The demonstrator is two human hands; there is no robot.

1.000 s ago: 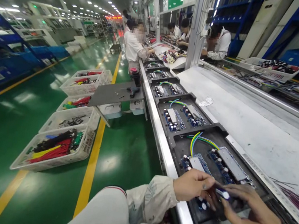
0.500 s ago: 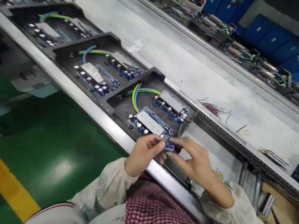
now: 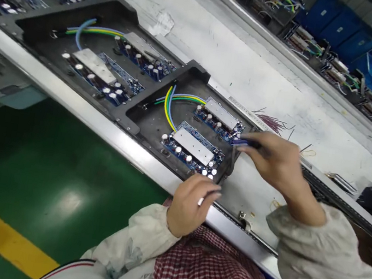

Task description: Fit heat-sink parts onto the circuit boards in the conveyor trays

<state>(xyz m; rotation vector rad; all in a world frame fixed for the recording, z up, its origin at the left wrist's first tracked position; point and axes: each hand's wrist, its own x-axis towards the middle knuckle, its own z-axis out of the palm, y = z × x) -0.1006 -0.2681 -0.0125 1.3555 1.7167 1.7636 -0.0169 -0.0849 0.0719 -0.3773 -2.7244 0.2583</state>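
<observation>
My right hand (image 3: 275, 160) is closed, thumb and fingers pinching a small purple part (image 3: 240, 142) beside the right end of the far circuit board (image 3: 222, 115). Motion blur keeps its exact kind unclear. My left hand (image 3: 192, 203) is curled shut at the tray's near edge, just below the near circuit board (image 3: 194, 146). A small dark piece with a white end (image 3: 201, 201) shows between its thumb and fingers; the rest is hidden. Both boards carry a pale metal plate and several round capacitors, with yellow-green and blue wires (image 3: 169, 106) curving from their left ends.
Both boards sit in a black tray (image 3: 153, 127). To the left, another tray (image 3: 87, 75) holds similar boards. A metal rail (image 3: 129, 147) runs along the near side. Dark red wires (image 3: 272, 122) lie on the white worktop (image 3: 217, 46). Blue bins (image 3: 342, 30) stand at the back.
My hands have come apart. The right one has moved up and right with the purple part, and the left has dropped slightly. The view has shifted, with the trays appearing larger.
</observation>
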